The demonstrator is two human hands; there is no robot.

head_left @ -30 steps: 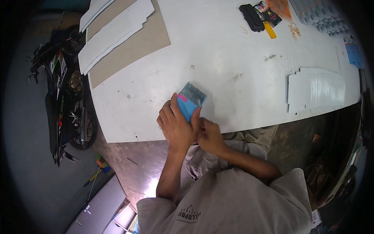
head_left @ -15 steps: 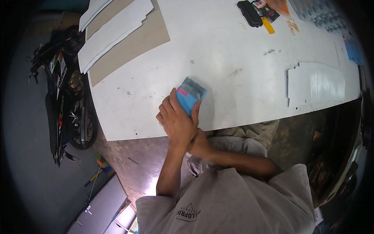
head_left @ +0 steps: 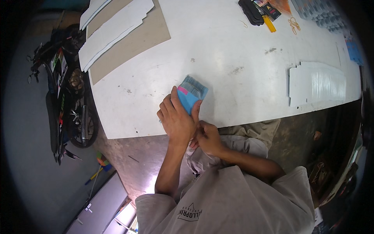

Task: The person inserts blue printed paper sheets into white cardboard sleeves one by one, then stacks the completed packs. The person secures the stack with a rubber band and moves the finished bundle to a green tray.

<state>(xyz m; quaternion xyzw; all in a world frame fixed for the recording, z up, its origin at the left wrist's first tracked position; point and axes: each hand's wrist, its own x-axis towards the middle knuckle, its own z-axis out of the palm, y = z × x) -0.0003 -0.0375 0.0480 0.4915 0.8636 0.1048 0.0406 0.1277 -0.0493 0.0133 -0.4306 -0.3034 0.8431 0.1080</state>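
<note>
My left hand [head_left: 177, 117] is wrapped round a thick stack of blue folded card pieces [head_left: 189, 102]. The stack has a pink patch on its face, and its layered ends fan out at the far end. It is held over the near edge of the white table [head_left: 156, 93]. Close beside my left wrist, at the table's edge, my right hand [head_left: 209, 138] is closed with its fingers curled. Whatever those fingers pinch, if anything, is hidden.
White card sheets [head_left: 117, 29] lie on brown board [head_left: 144, 48] at the far left. A shiny white stack [head_left: 317, 84] lies right. A black case [head_left: 251, 11], a yellow lighter [head_left: 269, 24], rubber bands [head_left: 294, 26] and grey-blue stacks [head_left: 319, 11] are at the far right. A motorbike [head_left: 62, 93] stands left.
My right hand has come out from beneath my left wrist and shifted slightly right and up. My left hand keeps the blue stack in nearly the same place.
</note>
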